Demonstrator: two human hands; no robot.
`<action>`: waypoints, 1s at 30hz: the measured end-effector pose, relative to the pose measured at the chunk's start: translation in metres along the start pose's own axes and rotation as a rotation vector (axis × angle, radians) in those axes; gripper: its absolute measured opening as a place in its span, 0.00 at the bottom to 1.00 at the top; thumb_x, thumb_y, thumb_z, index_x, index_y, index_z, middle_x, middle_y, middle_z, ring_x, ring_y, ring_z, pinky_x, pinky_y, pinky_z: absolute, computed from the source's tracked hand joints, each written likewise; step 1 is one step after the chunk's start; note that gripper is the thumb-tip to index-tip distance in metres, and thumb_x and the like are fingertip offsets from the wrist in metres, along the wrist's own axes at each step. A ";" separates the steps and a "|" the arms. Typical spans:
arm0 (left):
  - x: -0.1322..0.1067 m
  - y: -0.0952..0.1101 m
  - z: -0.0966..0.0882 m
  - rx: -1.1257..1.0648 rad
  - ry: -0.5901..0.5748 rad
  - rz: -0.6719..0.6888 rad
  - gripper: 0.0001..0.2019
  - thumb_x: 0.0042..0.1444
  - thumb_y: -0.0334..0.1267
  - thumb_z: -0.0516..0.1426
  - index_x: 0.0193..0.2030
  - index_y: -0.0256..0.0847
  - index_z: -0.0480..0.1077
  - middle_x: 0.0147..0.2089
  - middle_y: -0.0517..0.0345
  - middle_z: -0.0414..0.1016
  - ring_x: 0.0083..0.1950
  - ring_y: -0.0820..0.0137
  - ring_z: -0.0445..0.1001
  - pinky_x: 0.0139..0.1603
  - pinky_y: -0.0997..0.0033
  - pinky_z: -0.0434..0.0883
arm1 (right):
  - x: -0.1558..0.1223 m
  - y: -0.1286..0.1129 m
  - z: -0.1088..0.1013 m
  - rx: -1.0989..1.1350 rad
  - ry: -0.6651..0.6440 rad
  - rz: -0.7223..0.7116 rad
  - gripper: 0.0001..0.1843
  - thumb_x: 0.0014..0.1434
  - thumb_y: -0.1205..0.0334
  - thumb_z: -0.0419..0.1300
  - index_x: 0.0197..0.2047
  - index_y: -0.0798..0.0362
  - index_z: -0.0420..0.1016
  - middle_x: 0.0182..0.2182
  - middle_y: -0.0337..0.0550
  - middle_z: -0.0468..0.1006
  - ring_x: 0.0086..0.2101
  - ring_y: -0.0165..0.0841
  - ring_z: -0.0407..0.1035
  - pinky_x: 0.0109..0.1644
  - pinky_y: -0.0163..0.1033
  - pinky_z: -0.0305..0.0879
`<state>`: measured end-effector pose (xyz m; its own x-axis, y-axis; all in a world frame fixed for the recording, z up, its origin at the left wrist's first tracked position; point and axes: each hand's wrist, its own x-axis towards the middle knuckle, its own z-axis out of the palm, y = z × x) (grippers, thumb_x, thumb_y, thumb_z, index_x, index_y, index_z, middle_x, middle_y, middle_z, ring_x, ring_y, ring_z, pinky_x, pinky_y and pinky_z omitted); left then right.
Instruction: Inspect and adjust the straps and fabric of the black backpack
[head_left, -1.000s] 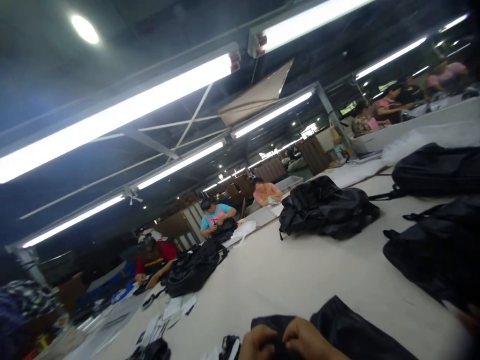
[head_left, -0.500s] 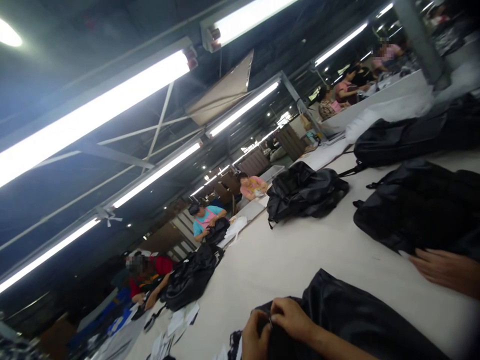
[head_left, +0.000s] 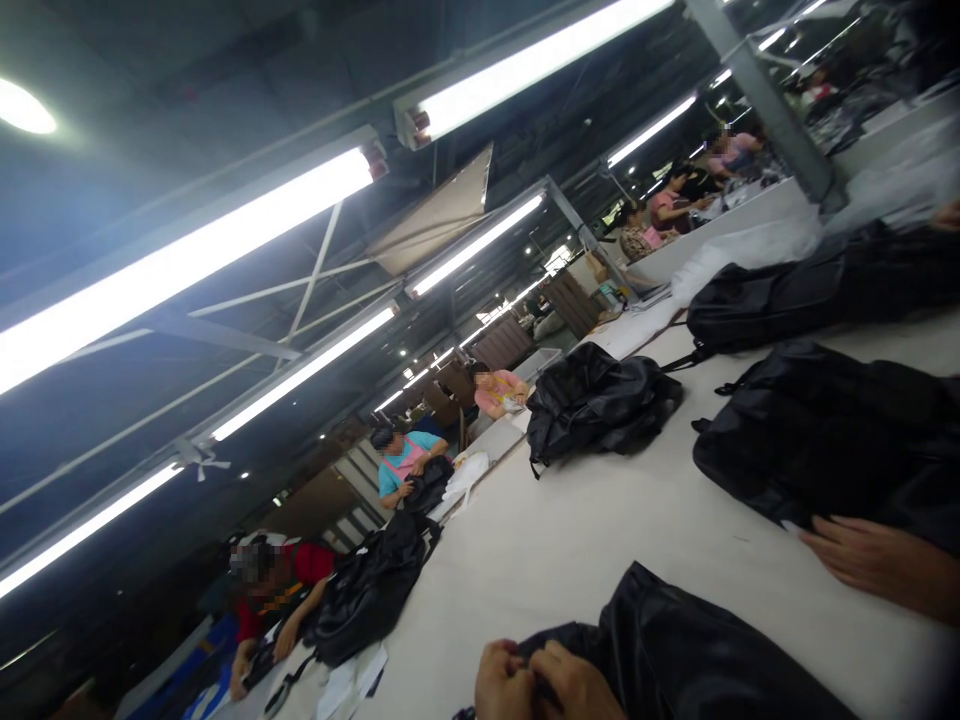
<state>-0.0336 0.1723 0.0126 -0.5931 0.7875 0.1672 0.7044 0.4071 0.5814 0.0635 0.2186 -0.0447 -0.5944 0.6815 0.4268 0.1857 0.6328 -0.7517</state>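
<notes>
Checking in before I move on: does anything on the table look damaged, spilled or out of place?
Nothing stands out. Both hands pinch the edge of a black bag on the white table; other black bags lie intact nearby.

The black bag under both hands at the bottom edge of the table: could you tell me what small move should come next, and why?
Probably tilt the head down first. Both hands, left hand and right hand, pinch the near edge of the black bag at the very bottom of the view, so what the fingers hold is hidden. Another person's hand rests on the table to the right, apart from it.
</notes>
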 end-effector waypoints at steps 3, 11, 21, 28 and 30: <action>-0.004 0.004 0.002 -0.043 0.013 -0.016 0.14 0.35 0.30 0.48 0.32 0.35 0.64 0.25 0.58 0.69 0.31 0.67 0.68 0.35 0.70 0.64 | -0.004 0.005 0.002 0.157 0.021 0.020 0.11 0.45 0.72 0.50 0.34 0.56 0.67 0.29 0.41 0.71 0.31 0.31 0.66 0.33 0.31 0.57; -0.009 0.004 -0.002 -0.145 -0.012 -0.035 0.13 0.39 0.35 0.49 0.32 0.33 0.66 0.21 0.61 0.64 0.26 0.68 0.64 0.32 0.66 0.63 | -0.023 0.013 0.005 0.208 0.036 0.054 0.19 0.43 0.74 0.50 0.40 0.52 0.67 0.31 0.38 0.71 0.33 0.31 0.66 0.36 0.31 0.57; -0.044 0.058 -0.003 0.055 -0.121 0.348 0.06 0.46 0.34 0.51 0.27 0.37 0.69 0.40 0.52 0.70 0.44 0.67 0.67 0.48 0.66 0.63 | -0.032 -0.005 -0.020 0.567 0.281 0.223 0.09 0.52 0.62 0.54 0.26 0.58 0.70 0.26 0.45 0.69 0.30 0.35 0.66 0.35 0.38 0.62; -0.019 0.005 -0.019 0.114 -0.183 0.152 0.11 0.46 0.32 0.53 0.38 0.37 0.70 0.37 0.56 0.70 0.37 0.73 0.67 0.44 0.70 0.65 | -0.035 0.020 -0.012 0.914 0.142 0.632 0.10 0.52 0.66 0.54 0.37 0.62 0.68 0.24 0.47 0.73 0.25 0.31 0.70 0.24 0.32 0.67; -0.020 0.000 -0.017 0.134 -0.244 0.159 0.11 0.44 0.31 0.55 0.37 0.38 0.71 0.38 0.56 0.69 0.34 0.75 0.66 0.41 0.73 0.65 | -0.038 0.023 -0.010 0.946 0.148 0.652 0.08 0.52 0.67 0.55 0.35 0.62 0.68 0.24 0.46 0.73 0.24 0.30 0.69 0.22 0.30 0.67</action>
<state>-0.0287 0.1488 0.0232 -0.3720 0.9273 0.0424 0.8353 0.3145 0.4509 0.0984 0.2109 -0.0728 -0.4918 0.8534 -0.1728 -0.2733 -0.3398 -0.8999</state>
